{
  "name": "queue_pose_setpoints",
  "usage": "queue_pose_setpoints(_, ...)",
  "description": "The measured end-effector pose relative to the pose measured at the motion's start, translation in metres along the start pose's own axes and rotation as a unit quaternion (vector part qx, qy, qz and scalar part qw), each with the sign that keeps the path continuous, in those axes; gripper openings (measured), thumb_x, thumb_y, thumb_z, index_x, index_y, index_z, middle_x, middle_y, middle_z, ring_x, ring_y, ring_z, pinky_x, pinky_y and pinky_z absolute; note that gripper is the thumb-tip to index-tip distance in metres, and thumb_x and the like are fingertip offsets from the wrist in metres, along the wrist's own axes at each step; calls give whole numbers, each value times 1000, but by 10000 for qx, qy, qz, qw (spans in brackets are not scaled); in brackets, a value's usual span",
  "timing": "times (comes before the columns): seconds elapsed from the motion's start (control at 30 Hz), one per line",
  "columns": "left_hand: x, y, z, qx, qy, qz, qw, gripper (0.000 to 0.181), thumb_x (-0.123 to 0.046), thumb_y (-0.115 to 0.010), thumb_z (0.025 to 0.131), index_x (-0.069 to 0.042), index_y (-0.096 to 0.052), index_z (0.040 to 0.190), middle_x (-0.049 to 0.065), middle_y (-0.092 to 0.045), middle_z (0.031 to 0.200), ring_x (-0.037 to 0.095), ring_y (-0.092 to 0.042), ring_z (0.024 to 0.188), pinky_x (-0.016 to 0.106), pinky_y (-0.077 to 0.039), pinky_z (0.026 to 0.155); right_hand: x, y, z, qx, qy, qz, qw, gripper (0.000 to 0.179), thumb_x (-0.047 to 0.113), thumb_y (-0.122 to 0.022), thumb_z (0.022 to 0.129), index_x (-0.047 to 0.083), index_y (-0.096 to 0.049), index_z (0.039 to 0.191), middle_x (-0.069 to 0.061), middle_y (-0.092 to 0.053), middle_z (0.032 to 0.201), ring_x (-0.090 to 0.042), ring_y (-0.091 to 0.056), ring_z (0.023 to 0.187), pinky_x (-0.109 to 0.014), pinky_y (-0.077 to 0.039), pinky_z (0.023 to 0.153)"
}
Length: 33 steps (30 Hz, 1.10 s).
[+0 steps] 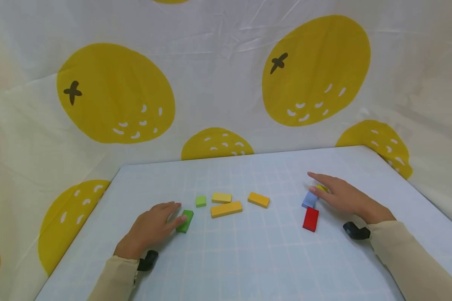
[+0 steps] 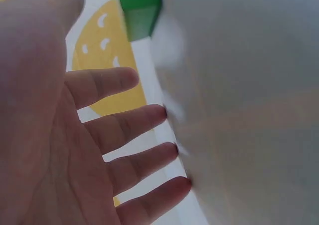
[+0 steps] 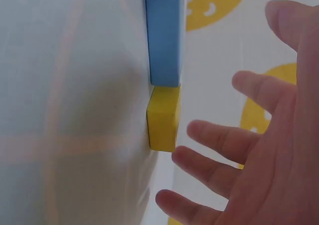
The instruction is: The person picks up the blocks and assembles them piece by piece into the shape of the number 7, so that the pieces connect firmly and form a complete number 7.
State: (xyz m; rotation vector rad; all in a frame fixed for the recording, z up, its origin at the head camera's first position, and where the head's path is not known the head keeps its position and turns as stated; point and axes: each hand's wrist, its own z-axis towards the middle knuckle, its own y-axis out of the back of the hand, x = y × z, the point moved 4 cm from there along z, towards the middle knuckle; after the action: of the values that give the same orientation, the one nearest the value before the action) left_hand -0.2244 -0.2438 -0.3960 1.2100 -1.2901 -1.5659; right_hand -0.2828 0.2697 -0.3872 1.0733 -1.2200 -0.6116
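Smooth, straight-edged, oblong green block

Left hand near dark green block, right hand near blue block, long orange block between

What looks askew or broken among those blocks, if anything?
Nothing stands out; no damage shows. The short orange block slants differently from the long orange block, but the green block and red block lie angled too.

no readable text, labels, brands, numbers or signs — none anywhere
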Motion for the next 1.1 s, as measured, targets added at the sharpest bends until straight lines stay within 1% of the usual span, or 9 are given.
queue_pose_setpoints(0.17,-3,1,1,96,-51,-216,9997,71,-65,-45,98,-11,-57,141,16,-54,143,38,-47,133,59,-39,104,1,-2,-1,106,78,54,9999,75,59,-54,97,21,-34,158,-19,-35,157,-44,-31,141,-69,-28,107)
queue_pose_setpoints(0.3,-4,1,4,158,-113,-371,9991,68,-63,-48,98,-12,-57,142,15,-52,145,37,-45,136,60,-38,105,2,-1,-2,151,186,41,9997,71,55,-57,97,22,-37,156,-16,-37,156,-42,-33,140,-68,-31,106)
queue_pose_setpoints(0.47,-8,1,7,226,-61,-335,9992,66,-62,-50,98,-13,-58,141,15,-52,146,37,-44,136,60,-38,105,2,-2,-1,207,314,146,9992,61,38,-60,99,22,-40,155,-15,-40,155,-41,-35,140,-67,-33,106)
queue_pose_setpoints(0.53,-10,1,6,238,-20,-285,9993,64,-61,-51,98,-13,-59,140,15,-52,145,37,-45,136,60,-39,104,1,-3,-1,239,336,186,9990,59,29,-61,98,22,-43,153,-15,-41,154,-41,-35,139,-67,-33,105)
queue_pose_setpoints(0.63,-12,2,5,215,-72,-170,9996,60,-56,-54,98,-12,-60,139,17,-53,144,38,-46,134,61,-41,102,-1,-5,0,277,309,115,9991,58,22,-64,94,23,-49,150,-16,-42,153,-42,-35,138,-68,-34,104)
queue_pose_setpoints(0.77,-12,1,4,131,-158,-48,9998,56,-49,-60,98,-11,-61,138,17,-54,142,38,-48,132,60,-43,100,-3,-10,2,317,308,-52,9990,55,24,-68,91,23,-56,145,-17,-42,152,-45,-34,138,-69,-35,101)
queue_pose_setpoints(0.9,-12,-1,3,50,-230,65,9997,56,-48,-62,97,-10,-61,137,18,-54,140,39,-49,130,60,-43,99,-2,-11,3,293,400,-135,9987,51,24,-71,90,21,-61,140,-19,-42,151,-46,-34,137,-69,-36,101)
queue_pose_setpoints(1.1,-11,-5,4,33,-175,126,9998,55,-49,-62,97,-7,-64,133,19,-54,141,39,-48,131,61,-43,98,2,-10,2,290,499,-194,9981,47,22,-72,88,18,-65,135,-22,-43,149,-48,-35,136,-68,-37,100)
